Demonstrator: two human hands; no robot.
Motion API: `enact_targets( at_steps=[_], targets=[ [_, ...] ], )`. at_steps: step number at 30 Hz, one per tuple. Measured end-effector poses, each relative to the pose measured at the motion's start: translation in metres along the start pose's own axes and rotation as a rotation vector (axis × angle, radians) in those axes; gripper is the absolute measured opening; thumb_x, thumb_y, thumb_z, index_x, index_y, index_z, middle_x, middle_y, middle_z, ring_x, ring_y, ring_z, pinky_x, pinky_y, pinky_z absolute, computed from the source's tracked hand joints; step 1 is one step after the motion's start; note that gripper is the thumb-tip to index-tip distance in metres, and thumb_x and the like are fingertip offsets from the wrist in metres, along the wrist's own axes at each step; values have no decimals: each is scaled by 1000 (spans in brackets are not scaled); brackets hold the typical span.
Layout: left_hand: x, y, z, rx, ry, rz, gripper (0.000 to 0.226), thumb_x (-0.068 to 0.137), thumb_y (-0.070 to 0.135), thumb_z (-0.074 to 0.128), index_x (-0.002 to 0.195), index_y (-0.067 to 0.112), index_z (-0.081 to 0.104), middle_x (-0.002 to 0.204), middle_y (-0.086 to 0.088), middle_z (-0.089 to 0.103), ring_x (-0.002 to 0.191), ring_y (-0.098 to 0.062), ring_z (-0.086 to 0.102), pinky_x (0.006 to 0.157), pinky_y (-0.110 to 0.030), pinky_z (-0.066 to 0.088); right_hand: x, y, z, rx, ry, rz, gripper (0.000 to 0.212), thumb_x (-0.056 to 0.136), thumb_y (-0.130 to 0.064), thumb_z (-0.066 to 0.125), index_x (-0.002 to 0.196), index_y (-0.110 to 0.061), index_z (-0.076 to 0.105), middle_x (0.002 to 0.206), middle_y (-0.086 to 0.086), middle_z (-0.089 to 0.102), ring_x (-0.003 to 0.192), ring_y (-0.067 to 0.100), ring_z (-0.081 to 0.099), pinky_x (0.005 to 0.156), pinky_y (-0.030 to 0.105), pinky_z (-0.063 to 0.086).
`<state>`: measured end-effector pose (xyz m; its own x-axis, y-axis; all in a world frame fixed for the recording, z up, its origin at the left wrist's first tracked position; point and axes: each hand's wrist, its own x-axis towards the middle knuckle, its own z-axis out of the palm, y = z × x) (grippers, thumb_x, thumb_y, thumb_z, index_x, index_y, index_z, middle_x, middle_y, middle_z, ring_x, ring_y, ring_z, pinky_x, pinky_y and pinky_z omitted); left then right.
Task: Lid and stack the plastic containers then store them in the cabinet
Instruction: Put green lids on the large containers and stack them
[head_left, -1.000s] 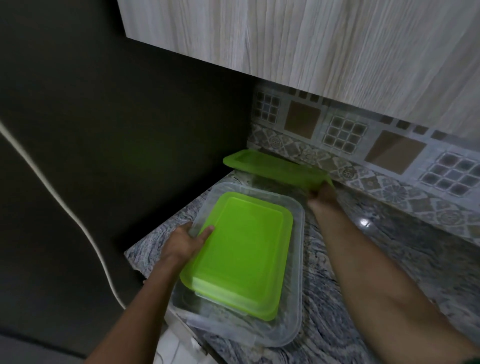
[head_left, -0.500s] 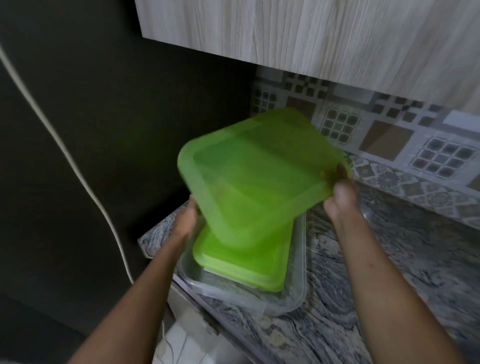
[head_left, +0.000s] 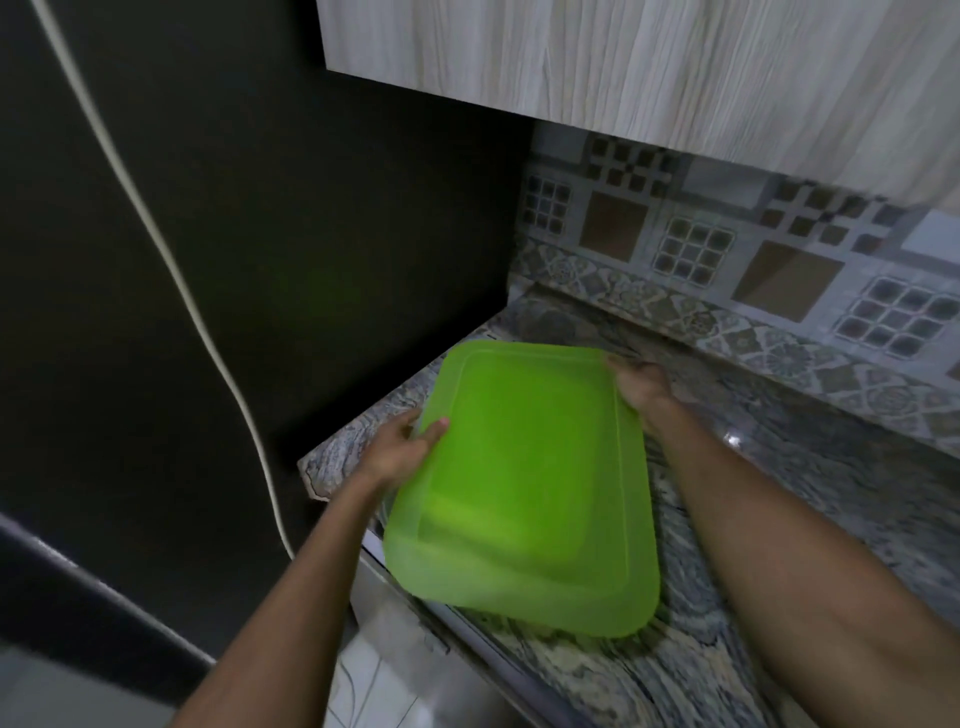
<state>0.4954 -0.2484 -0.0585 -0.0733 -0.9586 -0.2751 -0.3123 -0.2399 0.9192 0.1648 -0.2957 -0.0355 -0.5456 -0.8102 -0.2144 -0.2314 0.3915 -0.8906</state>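
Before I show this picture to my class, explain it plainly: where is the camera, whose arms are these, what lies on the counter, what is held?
No machine here: a person wears a wide-angle camera on the head, looking down, so both bare arms reach in from below. The left hand pinches the left edge of a green lid; the right hand grips its far right corner. The lid is held over a marbled countertop and hides whatever lies under it. A wooden cabinet hangs above.

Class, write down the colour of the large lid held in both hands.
The lid is bright translucent green; the head view, the only one, shows it.
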Motion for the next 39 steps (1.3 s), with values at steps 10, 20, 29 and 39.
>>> enact_targets(
  at_steps=[10,20,29,39],
  targets=[
    [18,21,4,575,78,168,44,96,40,48,129,13,53,125,-16,64,113,-32,61,97,-38,49,-6,19,26,-178,88,-53,59,92,-44,58,126,4,57,129,25,60,118,37,59,96,38,47],
    [35,27,9,741,73,231,54,98,44,41,146,20,38,140,-16,54,127,-32,52,107,-40,41,5,26,22,-272,183,-110,56,95,-42,55,128,2,50,128,27,59,117,41,58,94,43,47],
    [39,22,2,597,-58,116,51,100,40,40,149,27,33,149,-10,43,135,-26,45,110,-32,35,-23,-3,69,-850,110,-505,43,95,-38,47,134,-21,53,140,19,44,128,37,43,107,48,35],
    [11,9,19,735,187,153,58,97,55,27,151,33,21,120,-15,65,108,-32,62,89,-42,50,-40,-13,122,-940,-75,-565,55,98,-51,29,150,-34,32,162,-2,21,151,23,11,119,57,9]
  ],
)
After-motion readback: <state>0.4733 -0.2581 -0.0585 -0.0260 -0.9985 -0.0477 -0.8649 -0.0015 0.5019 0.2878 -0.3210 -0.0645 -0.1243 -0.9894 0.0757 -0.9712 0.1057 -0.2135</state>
